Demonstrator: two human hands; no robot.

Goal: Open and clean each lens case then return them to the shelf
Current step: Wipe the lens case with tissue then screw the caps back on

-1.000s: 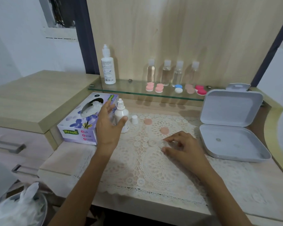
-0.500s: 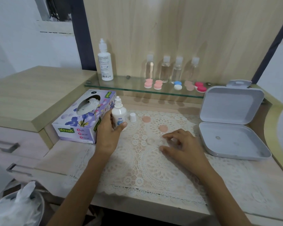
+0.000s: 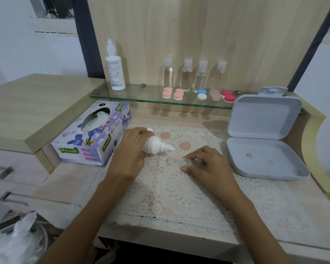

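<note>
Clear lens case [image 3: 177, 161] sits open on the lace mat [image 3: 179, 197], right hand [image 3: 206, 164] fingers pinching its right cup, left hand [image 3: 128, 151] fingers wrapped round the tilted dropper bottle [image 3: 154, 146], nozzle near the left cup; a mis-aimed squeeze likely soaks the mat instead.

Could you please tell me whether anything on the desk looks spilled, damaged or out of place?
Nothing looks spilled or damaged. Two pink caps lie loose on the lace mat, beside the open clear lens case that the right hand holds; the left hand holds a white bottle tilted toward it.
</note>
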